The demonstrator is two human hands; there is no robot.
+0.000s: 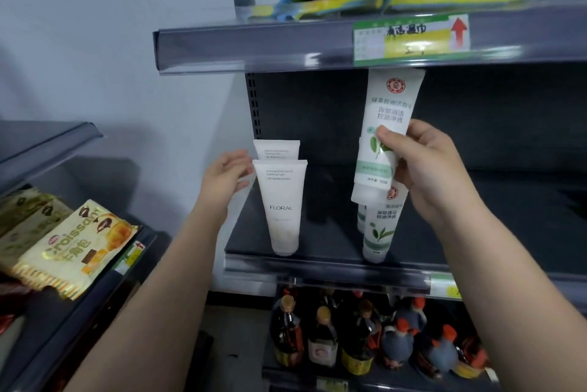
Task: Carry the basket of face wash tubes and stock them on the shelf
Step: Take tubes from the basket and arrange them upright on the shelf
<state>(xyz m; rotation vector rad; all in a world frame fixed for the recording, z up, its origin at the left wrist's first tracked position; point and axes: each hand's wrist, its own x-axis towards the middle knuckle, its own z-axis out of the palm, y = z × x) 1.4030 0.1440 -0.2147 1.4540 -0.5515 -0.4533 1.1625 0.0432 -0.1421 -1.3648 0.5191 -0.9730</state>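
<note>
Stocking step in hand, judging by the tubes already standing on the shelf and no basket anywhere in view. Right hand raised in front of the shelf opening, fingers closed around a green tea tube, thumb across the leaf print on its face, cap end pointing down, crimped end up near the price rail of the shelf above. Held clear of the shelf board, above and just in front of a standing green tea tube of the same make, with at least one more half hidden behind that. Left hand at the left end of the shelf, fingers loosely curled and touching the side of a white tube marked FLORAL, seemingly steadying it rather than gripping; cannot tell for sure. A second white tube upright straight behind the first. Next move, by judgement: lower the held tube cap-down onto the shelf, either beside the standing green tea tubes or in their row, and let go only once balanced, since tall tubes on small caps look easy to tip. Plenty of bare shelf to the right of the green tea row. Held tube white and frosted, green band near the bottom, red round emblem near the top, Chinese lettering down the middle, translucent cap, smooth and slightly glossy.
</note>
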